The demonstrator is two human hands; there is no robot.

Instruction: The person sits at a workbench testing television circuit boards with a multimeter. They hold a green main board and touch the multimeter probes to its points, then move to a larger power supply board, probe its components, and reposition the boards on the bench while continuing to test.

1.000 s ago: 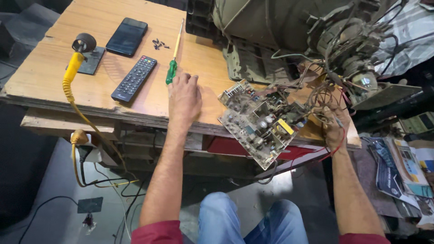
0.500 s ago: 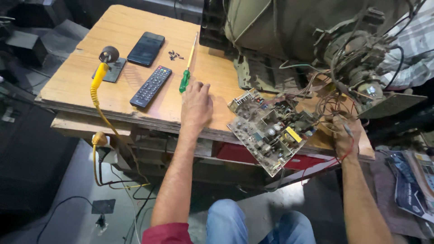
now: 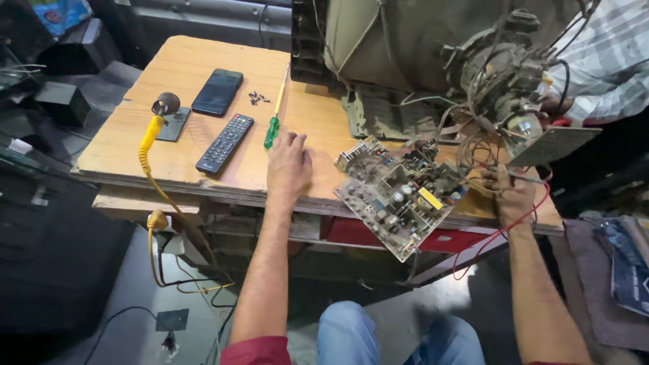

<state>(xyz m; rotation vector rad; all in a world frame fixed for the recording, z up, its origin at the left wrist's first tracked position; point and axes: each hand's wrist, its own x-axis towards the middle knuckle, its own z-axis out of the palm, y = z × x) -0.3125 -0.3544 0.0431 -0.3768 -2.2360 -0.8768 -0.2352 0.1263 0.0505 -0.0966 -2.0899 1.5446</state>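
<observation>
a remote (image 3: 225,142) lies far left on the table (image 3: 182,74), a green screwdriver (image 3: 273,126) just right of it. my left hand (image 3: 289,165) rests flat and empty, fingertips near the screwdriver. right of the board (image 3: 399,192), my right hand (image 3: 512,196) grips red wires (image 3: 503,230).

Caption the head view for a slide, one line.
Left hand flat on the wooden table beside a green screwdriver; right hand among wires by the circuit board.

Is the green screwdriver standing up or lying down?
Lying down. The green screwdriver lies flat on the wooden table, just beyond the left hand.
</observation>
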